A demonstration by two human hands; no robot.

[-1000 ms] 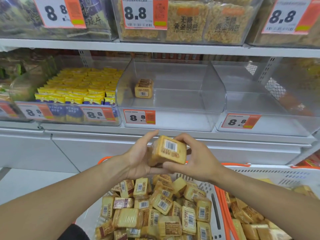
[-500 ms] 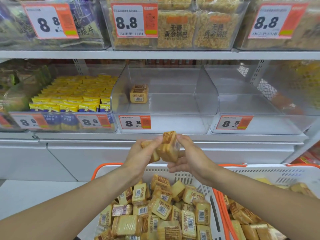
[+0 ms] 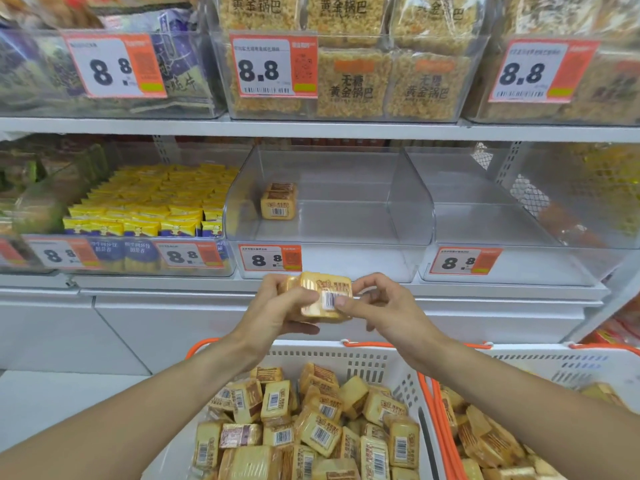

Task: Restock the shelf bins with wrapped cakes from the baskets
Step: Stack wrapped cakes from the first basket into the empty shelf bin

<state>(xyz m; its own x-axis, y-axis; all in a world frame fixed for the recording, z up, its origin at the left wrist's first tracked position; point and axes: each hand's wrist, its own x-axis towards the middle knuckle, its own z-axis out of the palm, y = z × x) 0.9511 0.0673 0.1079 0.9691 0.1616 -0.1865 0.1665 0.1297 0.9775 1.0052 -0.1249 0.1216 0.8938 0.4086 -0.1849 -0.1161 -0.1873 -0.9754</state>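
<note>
- Head view: the left hand (image 3: 273,311) and right hand (image 3: 388,306) together pinched a small stack of wrapped cakes (image 3: 323,297), fingers curled round its ends, the grip closed on it.
- The stack sat just below and in front of the nearly empty clear bin (image 3: 329,216), above the basket (image 3: 346,362).
- Its long axis ran left to right, barcode face toward the camera; both hands looked equally near the bin.
</note>
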